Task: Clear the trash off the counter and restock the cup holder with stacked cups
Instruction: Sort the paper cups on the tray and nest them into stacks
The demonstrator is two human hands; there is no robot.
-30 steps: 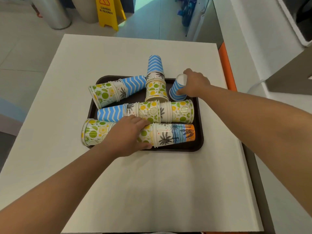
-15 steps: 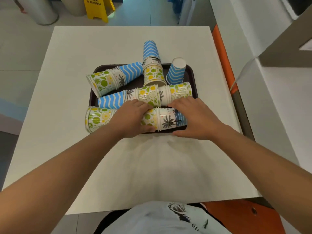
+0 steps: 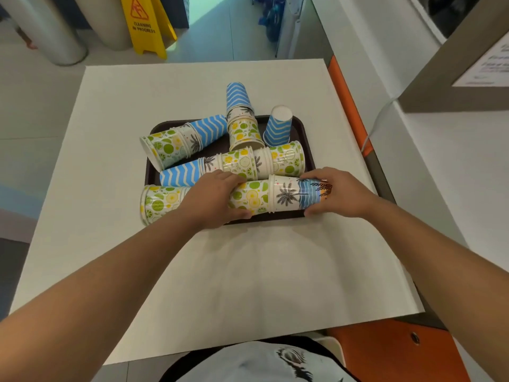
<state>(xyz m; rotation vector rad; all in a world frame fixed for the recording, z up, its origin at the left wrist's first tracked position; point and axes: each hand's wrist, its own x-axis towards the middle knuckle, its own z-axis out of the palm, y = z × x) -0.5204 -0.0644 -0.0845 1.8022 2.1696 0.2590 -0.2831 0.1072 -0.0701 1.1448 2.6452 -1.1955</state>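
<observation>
Both hands are on the nearest stack of cups, which lies on its side along the front edge of the dark tray, just below frame centre.

Left hand: curled over the middle of the stack, fingers wrapped across the top, thumb underneath on the near side. A closed grip on the fruit-print section.

Right hand: cupped around the right end of the same stack, fingertips on the palm-tree and sunset cup, thumb low against the tray's front rim. Closed on that end.

The stack's left end, open mouth outward, overhangs the tray's left edge above the white surface.

Behind it, a second horizontal stack lies parallel, touching or nearly touching the held one. A third stack lies tilted at the tray's upper left. A fourth stack points away, its blue zigzag end past the tray's far rim. A single blue zigzag cup stands upside down at the tray's upper right.

A yellow caution sign stands on the floor in the upper left of the frame.
</observation>
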